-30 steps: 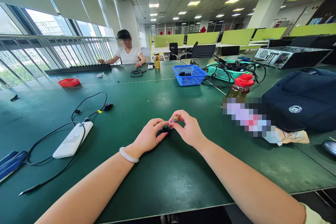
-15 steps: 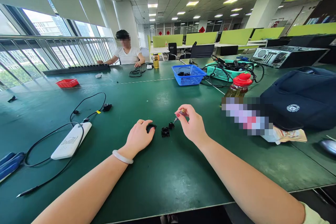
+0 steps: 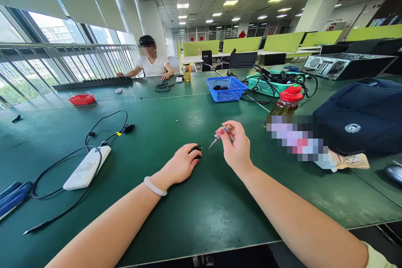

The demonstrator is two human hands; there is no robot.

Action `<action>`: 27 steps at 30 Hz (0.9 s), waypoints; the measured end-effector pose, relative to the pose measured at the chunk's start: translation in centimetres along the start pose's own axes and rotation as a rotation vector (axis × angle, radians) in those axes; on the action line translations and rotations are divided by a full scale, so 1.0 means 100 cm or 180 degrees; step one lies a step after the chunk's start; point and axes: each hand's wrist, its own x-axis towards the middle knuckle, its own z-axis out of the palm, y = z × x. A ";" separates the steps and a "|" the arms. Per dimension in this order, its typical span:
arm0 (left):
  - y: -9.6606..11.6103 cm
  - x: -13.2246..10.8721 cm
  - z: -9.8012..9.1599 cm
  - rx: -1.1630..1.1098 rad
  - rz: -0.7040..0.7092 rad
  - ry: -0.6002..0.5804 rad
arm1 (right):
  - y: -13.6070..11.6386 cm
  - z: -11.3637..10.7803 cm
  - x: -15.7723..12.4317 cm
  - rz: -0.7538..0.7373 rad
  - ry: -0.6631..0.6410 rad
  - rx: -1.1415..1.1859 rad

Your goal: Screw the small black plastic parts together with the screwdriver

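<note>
My left hand rests low over the green table, its fingers closed around small black parts that show at the fingertips. Most of those parts are hidden under the fingers. To the right, my right hand is raised a little and pinches a small screwdriver between thumb and fingers. Its thin metal tip points down and left, just right of the black parts and apart from them.
On the left lie a white power bank with black cables and a red tray. Ahead are a blue basket and a green basket. A red-lidded bottle and dark bag stand right. A person sits opposite.
My left hand has moved right onto the small black parts, which were in the open before. My right hand has shifted right with the screwdriver, its tip now away from the parts.
</note>
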 end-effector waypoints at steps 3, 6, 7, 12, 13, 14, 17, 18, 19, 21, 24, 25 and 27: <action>-0.022 -0.003 -0.008 -0.0166 -0.0259 0.0018 | 0.004 0.000 0.002 0.0129 -0.0134 0.0110; -0.040 -0.009 -0.016 -0.0176 -0.0736 0.0152 | 0.006 0.000 0.003 0.0279 -0.0167 0.0255; -0.041 -0.010 -0.018 -0.0159 -0.0804 0.0246 | 0.006 0.000 0.004 0.0311 -0.0158 0.0263; -0.014 -0.005 -0.014 -0.0056 -0.0553 0.0166 | 0.003 0.002 0.002 0.0246 -0.0170 0.0154; -0.008 -0.003 -0.012 0.0005 -0.0487 0.0047 | 0.002 0.002 0.002 0.0217 -0.0176 0.0132; -0.002 -0.001 -0.009 0.0080 -0.0437 -0.0046 | 0.001 0.002 0.001 0.0195 -0.0181 0.0117; 0.002 0.001 -0.005 0.0251 -0.0398 -0.0132 | 0.002 0.002 0.001 0.0194 -0.0199 0.0102; 0.000 0.001 -0.006 0.0274 -0.0427 -0.0123 | 0.002 0.002 0.001 0.0214 -0.0214 0.0105; -0.004 0.000 -0.007 0.0286 -0.0473 -0.0119 | 0.003 0.002 0.001 0.0232 -0.0222 0.0108; -0.015 -0.002 -0.011 0.0321 -0.0627 -0.0135 | 0.004 0.002 0.001 0.0263 -0.0234 0.0109; -0.038 -0.006 -0.019 0.0414 -0.1023 -0.0229 | 0.005 0.001 0.001 0.0271 -0.0222 0.0111; -0.047 -0.008 -0.022 0.0439 -0.1215 -0.0253 | 0.005 0.001 0.001 0.0269 -0.0216 0.0109; -0.067 -0.011 -0.029 0.0493 -0.1704 -0.0185 | 0.005 0.001 0.002 0.0259 -0.0202 0.0112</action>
